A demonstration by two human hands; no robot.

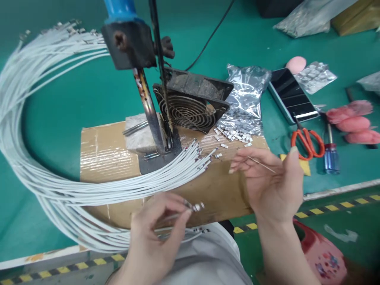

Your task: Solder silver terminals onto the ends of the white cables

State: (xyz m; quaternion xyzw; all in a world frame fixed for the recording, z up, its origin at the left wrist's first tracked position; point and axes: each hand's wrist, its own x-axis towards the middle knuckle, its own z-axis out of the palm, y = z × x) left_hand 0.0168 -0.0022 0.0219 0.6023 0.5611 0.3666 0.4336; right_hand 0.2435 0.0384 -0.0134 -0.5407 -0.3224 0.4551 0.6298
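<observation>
My left hand is closed at the lower middle, pinching the end of a white cable that has a small white connector on it. To the right, my right hand is palm up with its fingers loosely curled, and a thin metal rod lies across them. A large looped bundle of white cables runs around the left side, its ends lying on the cardboard between and beyond my hands. Small white connectors are scattered past my right hand's fingertips.
A metal stand with a blue top rises from a block, beside a black fan. Further right are a plastic bag, a phone, orange-handled scissors, a screwdriver and pink objects. The table edge runs below.
</observation>
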